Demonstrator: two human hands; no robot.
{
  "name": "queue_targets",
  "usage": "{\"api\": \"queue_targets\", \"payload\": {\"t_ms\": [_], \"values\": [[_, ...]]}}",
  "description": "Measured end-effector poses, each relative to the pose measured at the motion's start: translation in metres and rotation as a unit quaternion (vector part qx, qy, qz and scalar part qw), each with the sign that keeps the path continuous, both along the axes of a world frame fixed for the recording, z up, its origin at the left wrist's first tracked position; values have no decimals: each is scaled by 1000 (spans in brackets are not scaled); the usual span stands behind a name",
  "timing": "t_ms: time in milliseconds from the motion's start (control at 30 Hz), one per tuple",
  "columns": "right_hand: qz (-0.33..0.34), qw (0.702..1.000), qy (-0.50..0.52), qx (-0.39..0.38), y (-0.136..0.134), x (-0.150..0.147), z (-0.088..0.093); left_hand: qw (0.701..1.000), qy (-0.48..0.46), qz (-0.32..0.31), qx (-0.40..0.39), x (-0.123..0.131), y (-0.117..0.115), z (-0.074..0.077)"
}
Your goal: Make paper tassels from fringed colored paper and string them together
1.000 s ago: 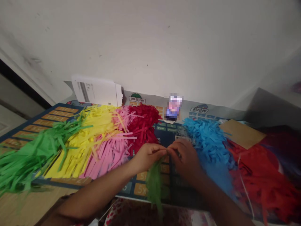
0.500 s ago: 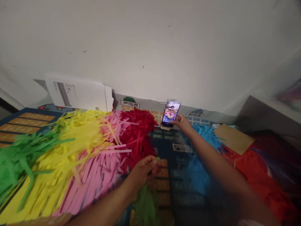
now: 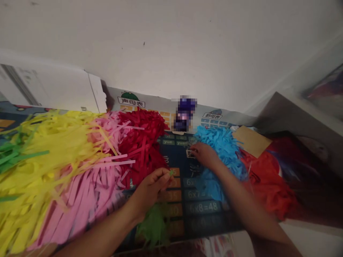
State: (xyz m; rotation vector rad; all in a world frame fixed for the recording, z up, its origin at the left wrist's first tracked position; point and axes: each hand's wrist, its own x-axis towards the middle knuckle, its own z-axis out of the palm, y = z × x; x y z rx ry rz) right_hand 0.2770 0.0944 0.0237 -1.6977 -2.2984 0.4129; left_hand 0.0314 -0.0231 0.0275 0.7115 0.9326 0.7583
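Left hand (image 3: 154, 182) pinching green tassel (image 3: 154, 225) before the phone (image 3: 184, 115); right hand (image 3: 205, 154) (curled, contents unclear), arm outstretched, nearer the phone.

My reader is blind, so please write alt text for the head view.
The left hand pinches green fringed paper above a printed mat; the right hand is near blue fringe. Yellow fringe, pink fringe and crimson fringe lie to the left.

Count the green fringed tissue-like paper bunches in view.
2. One green bunch below the left hand; another green bunch at the picture's left edge, against the yellow fringed paper, cut off by the frame. More may be hidden there.
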Motion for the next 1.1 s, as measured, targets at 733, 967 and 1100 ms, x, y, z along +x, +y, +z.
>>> {"api": "queue_targets", "payload": {"t_ms": [733,967,1100], "values": [[26,925,369,-87,-106,-60,-5,936,209,16,282,3,0,-8],[27,935,348,-59,-107,-58,-13,861,326,-6,391,-2,2,-7],[48,952,298,-41,-107,-57,-12,833,374,-26,407,-2,1,-10]]}}
